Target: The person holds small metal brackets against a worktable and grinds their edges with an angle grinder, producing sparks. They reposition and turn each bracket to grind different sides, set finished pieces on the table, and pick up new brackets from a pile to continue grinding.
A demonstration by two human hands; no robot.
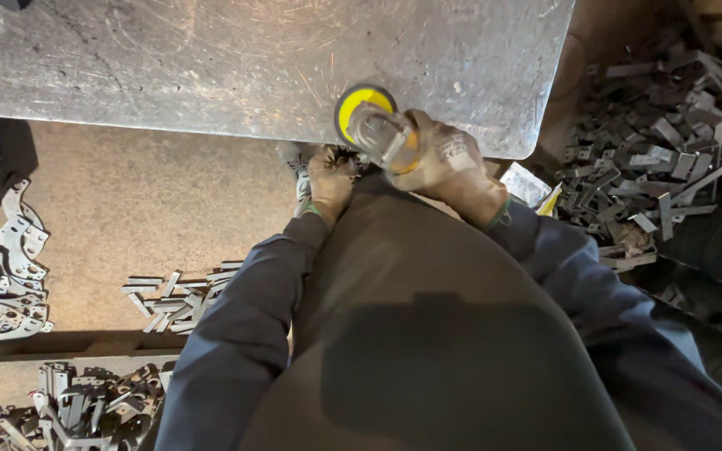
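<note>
Now our right hand point(449, 159) holds firmly the grinder point(373, 125) on the steel plate point(211, 58); our left hand point(329, 179) grips a small part, better steady

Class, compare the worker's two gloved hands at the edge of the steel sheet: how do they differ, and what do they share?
The right hand grips a grinder with a yellow disc over the sheet, throwing sparks; the left hand sits lower, at the sheet's edge, its hold unclear. The right glove shows its back; the left is curled and darker. Both wear work gloves and dark blue sleeves.
</note>
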